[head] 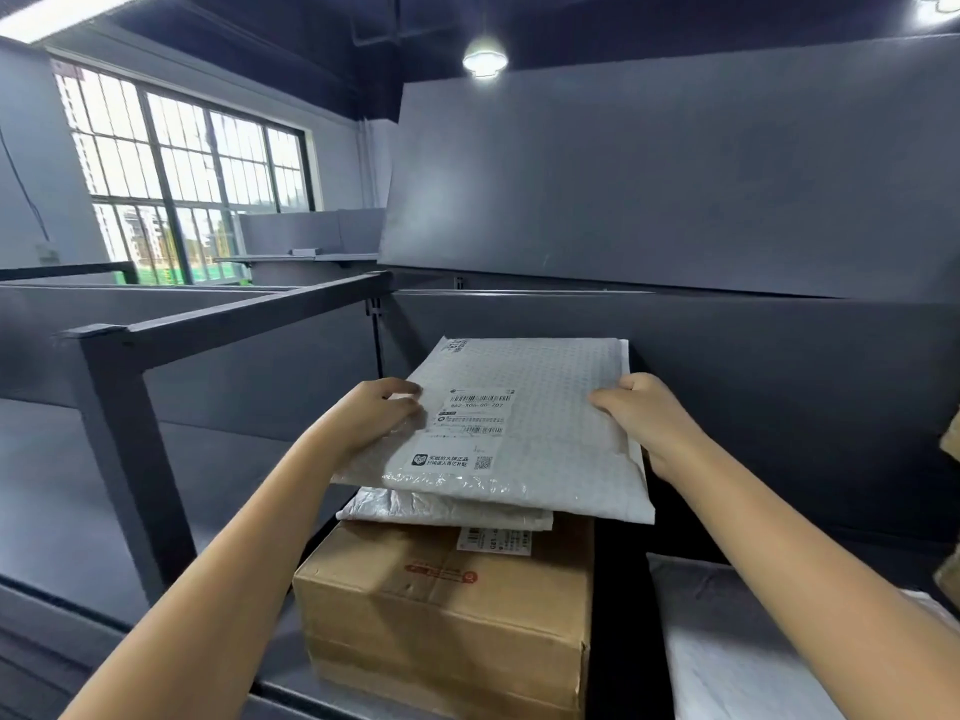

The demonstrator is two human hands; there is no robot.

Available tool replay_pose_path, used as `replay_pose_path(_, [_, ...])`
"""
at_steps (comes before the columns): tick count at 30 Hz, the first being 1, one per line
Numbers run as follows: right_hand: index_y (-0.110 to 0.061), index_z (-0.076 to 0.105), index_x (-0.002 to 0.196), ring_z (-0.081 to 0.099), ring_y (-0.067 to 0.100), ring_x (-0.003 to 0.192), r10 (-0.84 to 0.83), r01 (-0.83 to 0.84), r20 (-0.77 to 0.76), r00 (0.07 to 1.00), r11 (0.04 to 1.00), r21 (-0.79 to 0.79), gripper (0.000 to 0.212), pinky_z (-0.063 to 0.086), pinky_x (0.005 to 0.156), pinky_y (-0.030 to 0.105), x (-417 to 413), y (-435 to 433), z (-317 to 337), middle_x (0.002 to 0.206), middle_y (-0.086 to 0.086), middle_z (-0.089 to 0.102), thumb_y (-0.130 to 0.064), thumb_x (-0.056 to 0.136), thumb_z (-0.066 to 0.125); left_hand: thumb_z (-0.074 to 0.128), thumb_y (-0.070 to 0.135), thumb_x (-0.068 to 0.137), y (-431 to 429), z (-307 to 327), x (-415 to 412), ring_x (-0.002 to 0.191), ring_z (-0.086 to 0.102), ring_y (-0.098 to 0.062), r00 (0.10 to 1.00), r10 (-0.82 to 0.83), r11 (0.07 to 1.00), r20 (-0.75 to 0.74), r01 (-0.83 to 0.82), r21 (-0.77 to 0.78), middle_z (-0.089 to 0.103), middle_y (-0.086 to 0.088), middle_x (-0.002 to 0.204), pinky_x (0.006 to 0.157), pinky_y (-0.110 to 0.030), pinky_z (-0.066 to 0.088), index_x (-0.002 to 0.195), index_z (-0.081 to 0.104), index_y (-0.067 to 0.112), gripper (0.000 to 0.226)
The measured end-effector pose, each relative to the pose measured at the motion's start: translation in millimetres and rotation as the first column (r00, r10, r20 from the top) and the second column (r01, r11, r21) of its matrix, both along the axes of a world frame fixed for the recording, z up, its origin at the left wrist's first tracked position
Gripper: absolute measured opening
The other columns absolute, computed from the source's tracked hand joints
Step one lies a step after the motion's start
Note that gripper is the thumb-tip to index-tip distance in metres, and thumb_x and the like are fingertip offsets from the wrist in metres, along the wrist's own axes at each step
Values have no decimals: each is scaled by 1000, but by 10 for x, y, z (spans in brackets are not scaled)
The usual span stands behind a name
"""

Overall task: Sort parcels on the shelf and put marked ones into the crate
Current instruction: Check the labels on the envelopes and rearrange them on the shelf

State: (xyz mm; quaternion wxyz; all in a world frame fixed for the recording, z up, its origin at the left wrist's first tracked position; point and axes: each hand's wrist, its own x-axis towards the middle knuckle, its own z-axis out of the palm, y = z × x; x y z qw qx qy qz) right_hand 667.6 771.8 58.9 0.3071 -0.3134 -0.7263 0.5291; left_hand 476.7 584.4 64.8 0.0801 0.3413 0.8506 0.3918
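Observation:
A white bubble mailer (550,423) with a printed shipping label (470,428) is held level above the shelf stack. My left hand (371,415) grips its left edge, fingers curled onto the top by the label. My right hand (644,413) grips its right edge, thumb on top. Beneath it lies a second white plastic mailer (447,509) on a brown cardboard box (452,610) with a red print and a small label. No crate is in view.
The dark grey metal shelf (249,589) has a post (130,459) and rail on the left and a back panel (727,356) behind the stack. Another white parcel (727,646) lies at lower right, and a brown corner (950,439) shows at the right edge.

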Motion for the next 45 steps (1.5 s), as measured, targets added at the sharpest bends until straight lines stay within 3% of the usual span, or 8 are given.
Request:
replay_pose_path(8, [-13,55,90,55,19,78,21,-21,51,998,1000,2,8,41,66,30,-63,32,-158,87,8,56,-15,83,56,58,26,89,33,-117,-82,121,52,-23,1000,-11,995,-20,9,-104,54,-2,136,105,-33,38,126,59,26,37])
replay_pose_path(13, [-11,39,133,50,15,106,1,0,6,1000,1000,-4,50,40,78,28,-16,56,-120,124,2,49,-24,89,57,55,29,90,17,-82,-70,122,51,-24,997,23,997,-74,-28,-70,54,-1,138,105,-35,38,128,58,33,38])
replay_pose_path(18, [-14,39,136,48,6,89,0,0,-87,996,1000,2,46,38,65,20,34,84,-62,131,2,45,-28,94,52,45,38,97,16,27,-24,127,48,-27,986,46,994,-158,-61,-90,52,-3,140,107,-34,35,135,52,24,42])
replay_pose_path(24, [-18,29,144,48,22,121,-80,80,-7,997,992,101,62,44,100,41,256,235,-154,149,4,29,-43,92,51,40,57,84,-28,244,201,117,51,-34,902,182,982,-391,-185,31,56,-12,130,99,-47,43,132,49,18,62])
replay_pose_path(29, [-16,38,139,59,19,106,-145,139,81,986,987,84,55,50,90,35,737,535,-350,133,2,48,-37,91,54,48,45,88,301,452,1465,121,49,-16,884,-46,901,-466,238,363,58,6,125,104,-39,39,123,55,24,41])
replay_pose_path(34, [-19,56,76,52,17,79,-62,-4,382,922,985,170,18,40,70,30,1299,760,-638,78,-1,57,-30,66,67,47,36,79,905,-189,2479,103,58,-21,657,-530,775,-536,632,9,65,0,108,91,-38,46,112,62,21,40])
replay_pose_path(39, [-11,57,116,55,14,89,-46,-111,649,760,974,199,33,44,72,27,1925,822,-947,98,-1,59,-16,84,63,60,37,83,1274,-1194,2578,119,53,-29,588,-747,645,-310,530,-550,55,-6,132,89,-34,45,130,51,21,51])
replay_pose_path(45, [-9,52,126,58,16,94,-32,-52,643,765,992,111,39,47,90,31,2321,870,-1087,110,2,59,-13,88,61,66,51,75,1416,-1633,2571,136,38,-24,579,-782,562,-232,493,-664,37,1,150,109,-41,36,143,34,24,80])
